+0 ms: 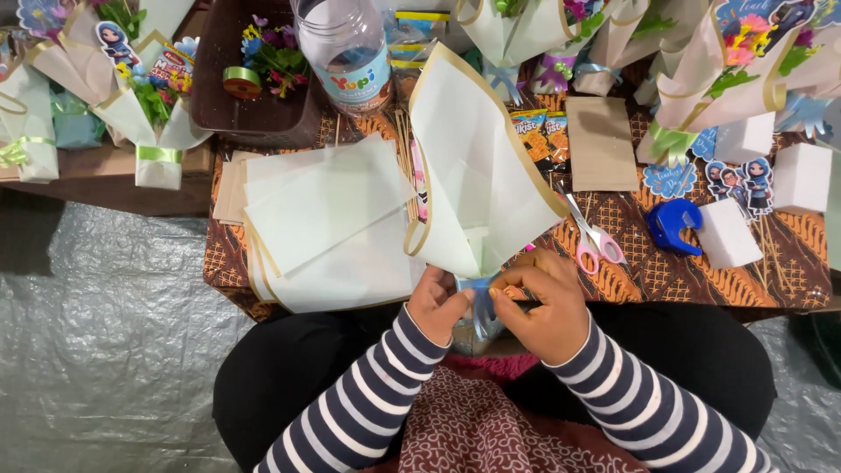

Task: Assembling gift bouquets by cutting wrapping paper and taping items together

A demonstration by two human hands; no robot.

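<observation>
Both hands' fingers [506, 292] pinching blue ribbon [480, 302] under cream paper cone [477, 166]

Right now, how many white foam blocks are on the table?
3, all at the right: one white foam block beside the finished bouquets, one near the right edge, one next to the blue tape dispenser. More may hide behind the bouquets.

Both arms wear long sleeves striped navy and white — left hand [435, 304] and right hand [545, 307] bare, over black trousers and a maroon patterned cloth.
</observation>
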